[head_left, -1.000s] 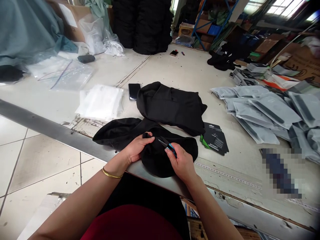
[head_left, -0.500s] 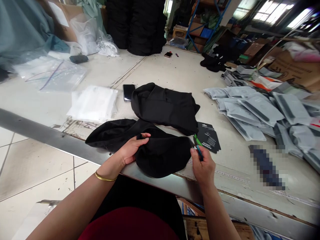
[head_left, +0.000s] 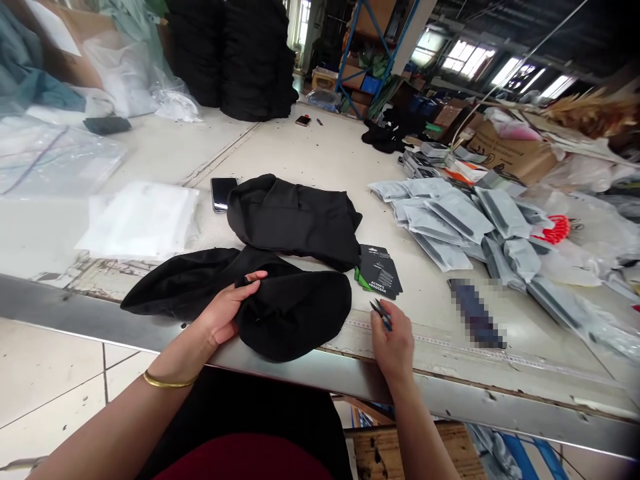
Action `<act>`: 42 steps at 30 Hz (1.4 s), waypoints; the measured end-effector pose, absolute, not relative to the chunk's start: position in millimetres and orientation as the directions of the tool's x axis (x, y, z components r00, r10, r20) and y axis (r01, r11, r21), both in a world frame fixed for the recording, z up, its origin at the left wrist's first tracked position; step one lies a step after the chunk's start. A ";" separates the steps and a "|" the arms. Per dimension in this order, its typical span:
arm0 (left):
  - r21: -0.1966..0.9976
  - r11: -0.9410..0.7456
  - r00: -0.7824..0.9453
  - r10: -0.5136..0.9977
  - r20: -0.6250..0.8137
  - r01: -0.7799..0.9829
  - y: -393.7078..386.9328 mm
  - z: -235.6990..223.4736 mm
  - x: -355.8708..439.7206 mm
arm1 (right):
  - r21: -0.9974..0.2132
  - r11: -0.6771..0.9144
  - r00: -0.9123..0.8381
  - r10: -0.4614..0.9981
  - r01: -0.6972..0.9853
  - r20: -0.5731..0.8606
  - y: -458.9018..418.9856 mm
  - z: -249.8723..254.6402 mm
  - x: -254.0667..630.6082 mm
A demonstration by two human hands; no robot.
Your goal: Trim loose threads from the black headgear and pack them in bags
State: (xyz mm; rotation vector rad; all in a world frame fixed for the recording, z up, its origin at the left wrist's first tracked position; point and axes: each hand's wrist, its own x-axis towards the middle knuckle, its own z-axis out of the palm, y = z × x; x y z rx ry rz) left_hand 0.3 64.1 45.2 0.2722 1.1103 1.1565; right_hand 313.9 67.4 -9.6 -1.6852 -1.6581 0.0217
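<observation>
My left hand [head_left: 227,308] grips the edge of a black cloth headgear piece [head_left: 300,313] between thumb and fingers; the cloth lies spread at the table's front edge. A pair of thread snips [head_left: 381,313] is held in my right hand [head_left: 394,339], blades pointing up and left, just right of the cloth and apart from it. Behind the cloth lies a folded pile of black fabric [head_left: 295,220]. Black cards [head_left: 379,272] lettered "ACTOR'S HEADGEAR" lie fanned beyond my right hand.
A phone [head_left: 223,193] and a stack of white bags [head_left: 143,220] lie to the left. Packed grey pouches [head_left: 450,213] are heaped at right. A measuring tape [head_left: 440,340] runs along the table's front. Tall black stacks [head_left: 257,60] stand at the back.
My right hand has drawn the snips away from the cloth to the right. My left hand has kept its hold on the cloth. The view has turned rightward.
</observation>
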 end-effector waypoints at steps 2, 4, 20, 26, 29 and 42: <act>0.689 0.432 -0.038 0.832 -0.554 -0.582 63.8 47.3 1.0 | -0.676 0.110 0.180 0.921 0.729 0.345 72.9 -6.2 297.9; 0.695 0.429 -0.050 0.831 -0.554 -0.577 63.6 49.3 1.7 | -0.743 0.097 0.144 0.957 0.662 0.253 79.7 -4.0 283.0; 0.635 0.385 -0.071 0.818 -0.571 -0.669 66.3 46.0 -1.1 | -0.969 -0.249 -0.024 0.968 -0.014 -0.248 56.2 20.9 314.0; 0.631 0.393 -0.077 0.808 -0.584 -0.669 65.2 46.6 -0.1 | -0.985 -0.119 0.186 0.978 0.123 -0.094 91.0 14.9 267.3; 0.619 0.378 -0.093 0.800 -0.592 -0.688 65.0 48.9 0.4 | -0.996 -0.015 0.147 0.989 0.086 -0.002 110.0 12.1 252.5; 0.419 0.207 -0.118 0.768 -0.629 -0.884 68.1 47.9 0.0 | -0.896 -0.239 -0.076 0.971 -0.373 -0.228 111.5 13.6 256.6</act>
